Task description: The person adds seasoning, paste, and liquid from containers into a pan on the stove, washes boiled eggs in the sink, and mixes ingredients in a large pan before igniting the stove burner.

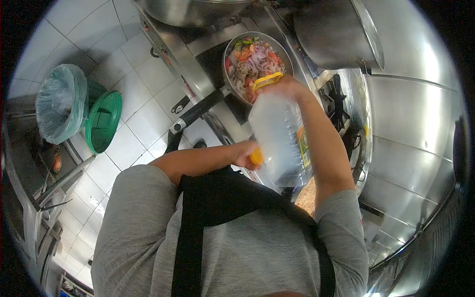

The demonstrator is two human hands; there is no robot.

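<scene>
A large clear plastic jug with a yellow handle and a green-yellow label is held in front of my body. My right hand is closed around the handle, close to the pan's lower rim. An orange cap shows between the fingers of my left hand, beside the jug's lower left side. Beyond the jug, a metal pan holds sliced onion, tomato and green pieces. Its black handle points toward the lower left. The jug's mouth cannot be made out.
Big metal pots stand at the upper right and top. A black burner grate lies right of my right arm. On the left are a bag-lined bin, a green lid and a metal rack.
</scene>
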